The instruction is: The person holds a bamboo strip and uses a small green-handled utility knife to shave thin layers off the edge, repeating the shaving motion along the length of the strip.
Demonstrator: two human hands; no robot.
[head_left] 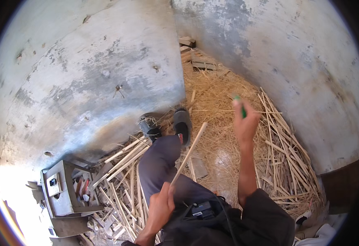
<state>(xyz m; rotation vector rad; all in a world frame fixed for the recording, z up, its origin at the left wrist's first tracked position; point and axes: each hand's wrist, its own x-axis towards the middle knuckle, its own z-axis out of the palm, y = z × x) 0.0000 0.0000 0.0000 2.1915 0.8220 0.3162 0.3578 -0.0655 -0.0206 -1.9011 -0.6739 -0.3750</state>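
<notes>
My left hand (161,207) is closed round the lower end of a pale, split wooden stick (191,149). The stick slants up and away to the right, over my bent leg, its far end free. Raised to the right, well apart from the stick, my right hand (247,127) grips a small green-handled tool (244,110). Motion blurs that hand, and I cannot make out the tool's working end. Below it a bed of shavings (218,92) covers the floor.
Long split sticks (288,156) are heaped along the right wall. More sticks (122,205) lie left of my leg, beside a worn wooden box-like stand (60,192). Wood blocks (204,63) sit in the far corner. My shoes (182,123) rest near the left wall (105,82).
</notes>
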